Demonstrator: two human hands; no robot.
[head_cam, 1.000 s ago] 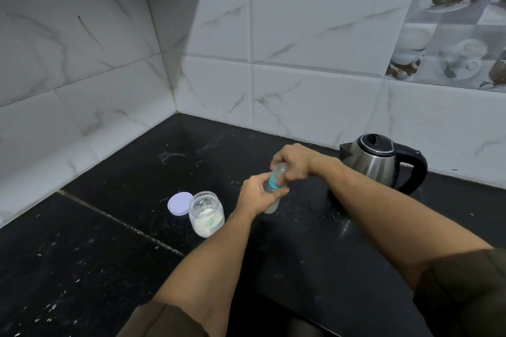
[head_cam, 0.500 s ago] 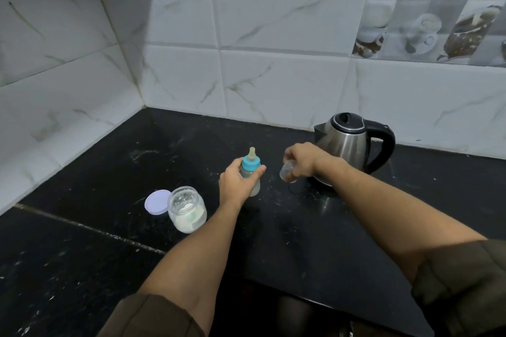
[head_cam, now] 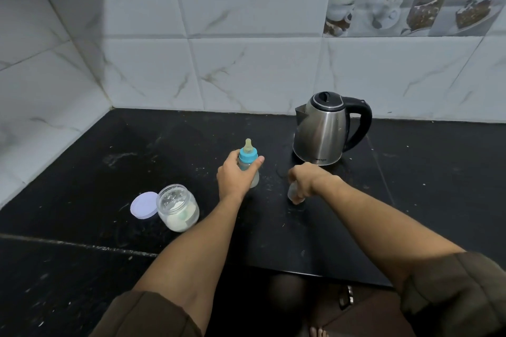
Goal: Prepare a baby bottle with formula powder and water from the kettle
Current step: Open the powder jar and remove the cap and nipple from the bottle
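A small baby bottle (head_cam: 248, 159) with a blue collar and a pale teat stands upright on the black counter (head_cam: 410, 186). My left hand (head_cam: 236, 175) grips its body. To its right my right hand (head_cam: 308, 182) holds the bottle's clear cap (head_cam: 292, 191) down at the counter surface. Behind that hand stands a steel kettle (head_cam: 323, 131) with a black lid and handle. At the left sits an open glass jar (head_cam: 178, 206) of white formula powder, with its pale lilac lid (head_cam: 143, 204) lying flat beside it.
White marbled wall tiles close the counter at the back and the left, meeting in a corner (head_cam: 109, 107). The counter's front edge (head_cam: 315, 273) runs just below my arms, with a drop to the floor beyond it.
My right hand pulled the clear cap off the bottle, carried it to the right and lowered it to the counter. My left hand kept its grip on the bottle.
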